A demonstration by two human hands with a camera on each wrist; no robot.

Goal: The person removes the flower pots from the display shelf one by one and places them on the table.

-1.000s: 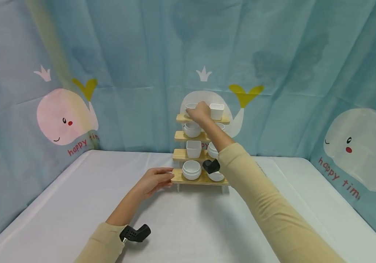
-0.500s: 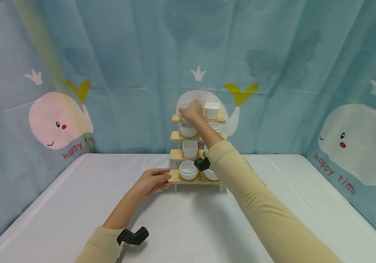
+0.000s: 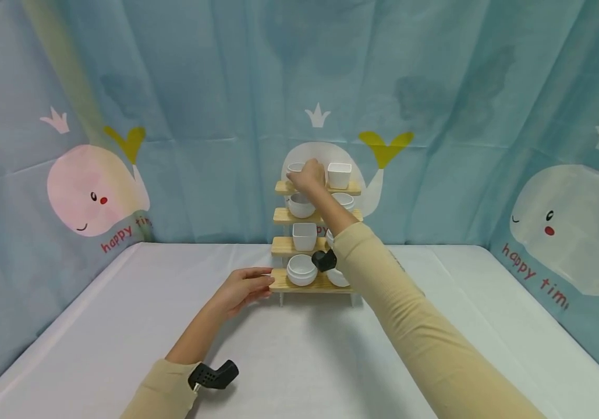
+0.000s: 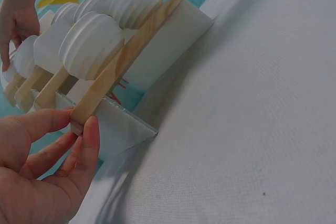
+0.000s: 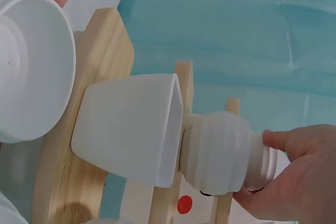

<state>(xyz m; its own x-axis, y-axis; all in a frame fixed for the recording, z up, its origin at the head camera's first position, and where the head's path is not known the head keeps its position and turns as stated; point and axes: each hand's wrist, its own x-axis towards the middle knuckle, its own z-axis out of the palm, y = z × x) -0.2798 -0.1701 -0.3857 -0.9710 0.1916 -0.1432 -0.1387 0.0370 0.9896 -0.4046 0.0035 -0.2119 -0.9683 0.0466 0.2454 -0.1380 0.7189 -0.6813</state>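
Observation:
A four-tier stand with wooden shelves holds small white pots. My left hand (image 3: 241, 289) pinches the left end of the lowest shelf (image 4: 113, 66), thumb above and fingertips below, as the left wrist view shows. Up at the top shelf (image 3: 281, 187), my right hand (image 3: 312, 176) grips a round white pot (image 5: 261, 161) on the left side, thumb and fingers on either side of it. That pot is partly behind the hand in the head view. A square white pot (image 3: 339, 176) stands beside it to the right.
Lower shelves carry a round pot (image 3: 301, 205), a square pot (image 3: 304, 236) and a ribbed round pot (image 3: 301, 270) on the left. The right forearm partly covers pots on the right. A blue curtain (image 3: 199, 116) hangs behind the white-covered table (image 3: 299, 361).
The head view has shifted slightly, so the scene sits a little further left than a second ago. Both hands keep their places on the stand and the top pot.

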